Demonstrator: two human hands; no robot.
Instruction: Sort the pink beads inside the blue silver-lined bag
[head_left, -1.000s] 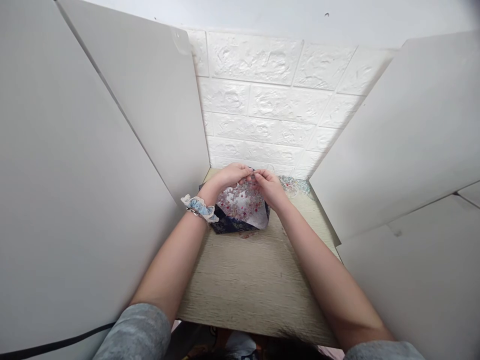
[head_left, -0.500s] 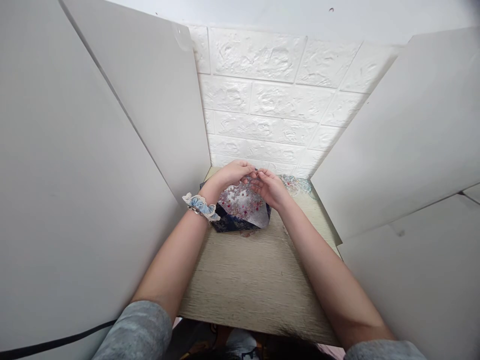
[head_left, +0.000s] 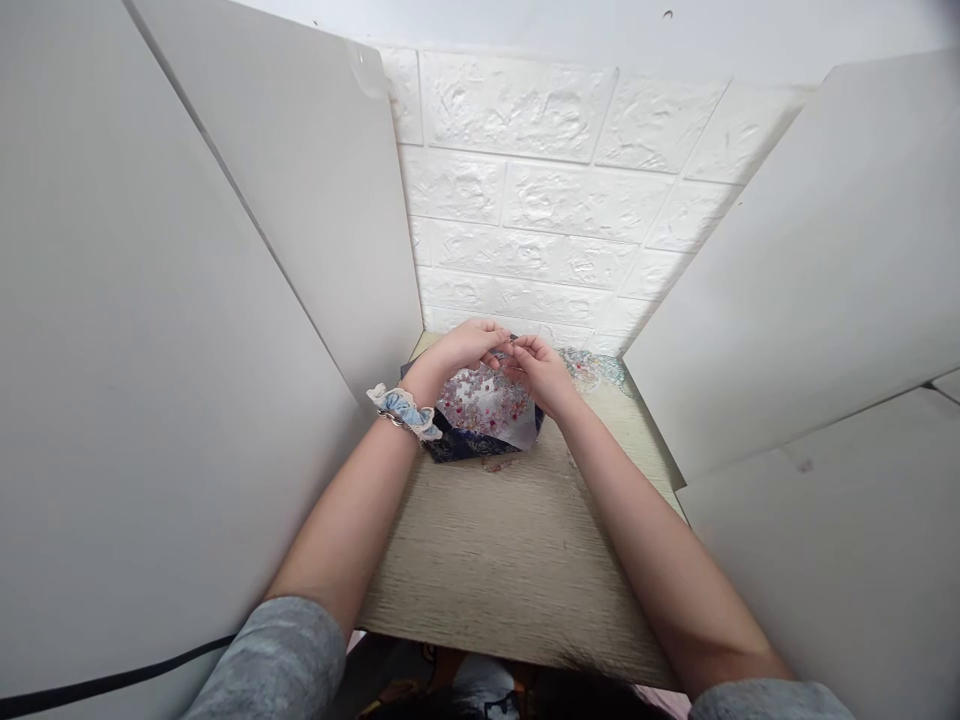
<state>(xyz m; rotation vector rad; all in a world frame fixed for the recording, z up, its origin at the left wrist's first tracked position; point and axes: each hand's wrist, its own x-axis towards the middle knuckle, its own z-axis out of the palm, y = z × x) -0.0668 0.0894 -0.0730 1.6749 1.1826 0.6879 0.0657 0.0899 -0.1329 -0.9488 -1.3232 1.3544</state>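
Note:
A dark blue patterned box (head_left: pixel 469 446) with a pale inside stands on the wooden tabletop, holding many small pink, red and clear beads (head_left: pixel 480 400). Over its far side my left hand (head_left: pixel 474 345) is bent inward, thumb and fingertips pinched together. My right hand (head_left: pixel 544 372) meets it there, its fingertips also pinched and almost touching the left ones. Whatever sits between the fingertips is too small to make out. A light blue scrunchie (head_left: pixel 405 410) with lace edging and a chain bracelet circle my left wrist.
Strings of pale blue and clear beads (head_left: pixel 592 368) lie at the back right by the white brick-patterned wall (head_left: pixel 525 200). A small beaded strand (head_left: pixel 499 464) lies before the box. Grey-white panels (head_left: pixel 337 200) close in the wooden tabletop (head_left: pixel 510 560) on both sides.
My right fingers have curled in slightly, closer to the left fingertips. My left hand stays nearly in place, and the box has hardly moved.

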